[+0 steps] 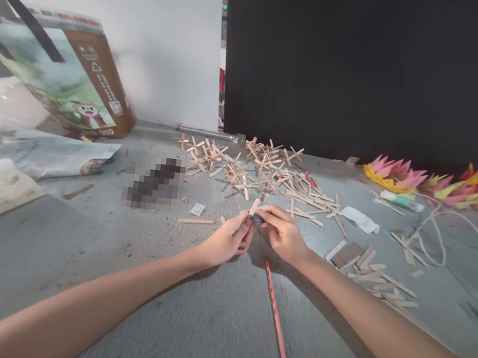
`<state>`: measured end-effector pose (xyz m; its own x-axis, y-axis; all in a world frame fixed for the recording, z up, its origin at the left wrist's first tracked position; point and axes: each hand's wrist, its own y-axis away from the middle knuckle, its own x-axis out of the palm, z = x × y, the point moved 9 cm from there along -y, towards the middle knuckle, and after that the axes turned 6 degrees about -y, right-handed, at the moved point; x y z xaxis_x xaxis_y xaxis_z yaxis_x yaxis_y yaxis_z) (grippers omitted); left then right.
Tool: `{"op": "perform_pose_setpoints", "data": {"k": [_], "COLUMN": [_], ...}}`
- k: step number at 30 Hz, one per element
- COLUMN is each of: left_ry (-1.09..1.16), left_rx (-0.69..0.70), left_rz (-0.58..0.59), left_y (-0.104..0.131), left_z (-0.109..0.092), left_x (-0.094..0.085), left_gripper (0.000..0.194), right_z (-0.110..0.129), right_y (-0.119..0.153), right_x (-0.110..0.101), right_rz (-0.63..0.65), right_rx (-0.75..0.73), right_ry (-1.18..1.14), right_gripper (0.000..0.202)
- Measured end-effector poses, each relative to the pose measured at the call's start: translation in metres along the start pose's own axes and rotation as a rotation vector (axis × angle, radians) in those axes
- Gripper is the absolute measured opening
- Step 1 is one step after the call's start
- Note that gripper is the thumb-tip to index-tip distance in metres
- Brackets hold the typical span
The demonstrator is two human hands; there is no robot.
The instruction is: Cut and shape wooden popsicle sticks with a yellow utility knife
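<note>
Both hands meet above the middle of the grey table. In the fingers of my left hand is a short wooden craft stick, its pale end pointing up and away. My right hand pinches a small dark grey piece against the stick; the fingers partly cover it, so its kind is unclear. Below the hands lies a red-patterned pencil. Just left of them, a loose craft stick rests flat on the tabletop.
Behind the hands spreads a pile of crossed craft sticks. More cut sticks lie to the right, near a glue stick, a white cable and pink-yellow paper flowers. A printed bag stands back left.
</note>
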<state>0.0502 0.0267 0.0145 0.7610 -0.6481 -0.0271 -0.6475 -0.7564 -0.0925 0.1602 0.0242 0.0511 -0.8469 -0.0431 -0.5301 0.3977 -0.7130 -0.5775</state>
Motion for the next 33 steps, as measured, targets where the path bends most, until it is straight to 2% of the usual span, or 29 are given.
{"op": "perform_pose_setpoints", "data": {"k": [6,14,21,33], "left_ry": [0.052,-0.013,0.075,0.053], "left_rx": [0.029,0.03,0.052,0.063], "left_rz": [-0.024,-0.012,-0.034,-0.011], "left_y": [0.001,0.001,0.002,0.002], "left_z": [-0.004,-0.004,-0.011,-0.011], "left_x": [-0.001,0.001,0.001,0.004], "left_gripper": [0.043,0.041,0.042,0.041], "right_z": [0.0,0.001,-0.001,0.003], "right_y": [0.0,0.0,0.001,0.002], "right_x": [-0.003,0.0,-0.002,-0.001], "right_rz": [-0.02,-0.015,-0.017,-0.013], "right_rx": [-0.002,-0.024,-0.007,-0.051], "right_ry": [-0.036,0.017,-0.076,-0.036], "right_gripper": [0.043,0.048,0.046,0.055]}}
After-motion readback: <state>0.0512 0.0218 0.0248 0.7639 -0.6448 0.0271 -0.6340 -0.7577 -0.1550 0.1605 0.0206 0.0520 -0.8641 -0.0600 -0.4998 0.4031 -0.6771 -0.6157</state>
